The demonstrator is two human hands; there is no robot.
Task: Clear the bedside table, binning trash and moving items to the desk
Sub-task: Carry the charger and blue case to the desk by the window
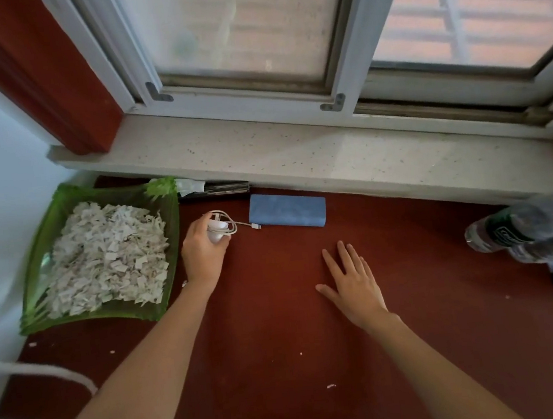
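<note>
On the dark red desk top, my left hand is closed around a white charger with its coiled white cable; the cable's plug end lies loose toward the right. Just right of it a blue power bank lies flat against the window sill. My right hand rests flat on the desk with fingers spread, holding nothing.
A green square basket full of white paper scraps stands at the desk's left. Clear plastic bottles lie at the right edge. A dark flat object sits under the stone sill. Small paper bits dot the desk.
</note>
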